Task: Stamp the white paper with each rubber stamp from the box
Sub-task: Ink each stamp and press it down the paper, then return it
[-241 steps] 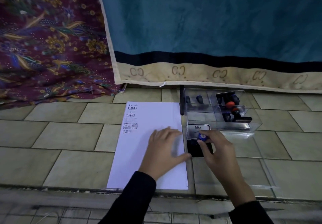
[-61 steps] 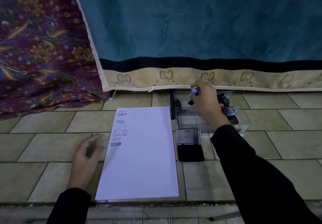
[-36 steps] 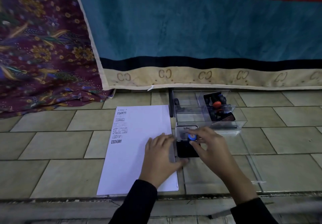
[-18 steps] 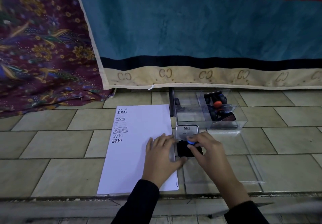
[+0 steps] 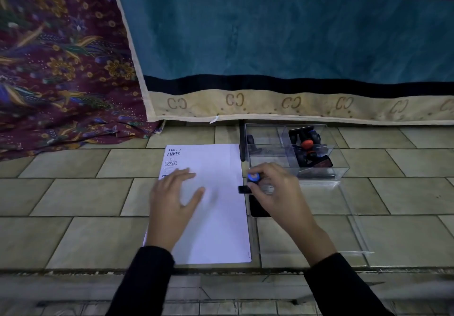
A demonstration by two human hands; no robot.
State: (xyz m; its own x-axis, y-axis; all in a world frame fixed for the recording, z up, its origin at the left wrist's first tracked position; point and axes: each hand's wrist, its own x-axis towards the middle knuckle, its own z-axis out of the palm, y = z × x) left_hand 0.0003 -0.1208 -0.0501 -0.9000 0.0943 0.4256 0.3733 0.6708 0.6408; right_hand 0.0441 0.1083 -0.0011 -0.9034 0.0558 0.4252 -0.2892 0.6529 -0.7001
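White paper [image 5: 216, 217] lies lengthwise on the tiled floor [image 5: 73, 193], with a few black prints [image 5: 173, 154] in a column at its far left corner; the top one reads SAMPLE. The person's left hand [image 5: 172, 200] rests flat on the sheet, fingers straight and spread, holding nothing and covering the lower prints.

The right hand [image 5: 277, 193] hovers just beside the paper's right edge, thumb and fingers curled round a rubber stamp [image 5: 253, 177] with a blue knob. The stamp's black base points toward the sheet; I cannot tell whether it touches. Beneath that hand sits a black ink pad [image 5: 258, 209], mostly hidden.

Just beyond stands the clear box [image 5: 341, 168], open. More stamps [image 5: 307, 145], black with red and blue knobs, are heaped in its right compartment, and one dark stamp [image 5: 250, 140] sits in the left. A clear lid [image 5: 353, 229] lies flat on the floor near the box. Behind everything hang a blue blanket [image 5: 270, 45] and a floral cloth [image 5: 61, 57].
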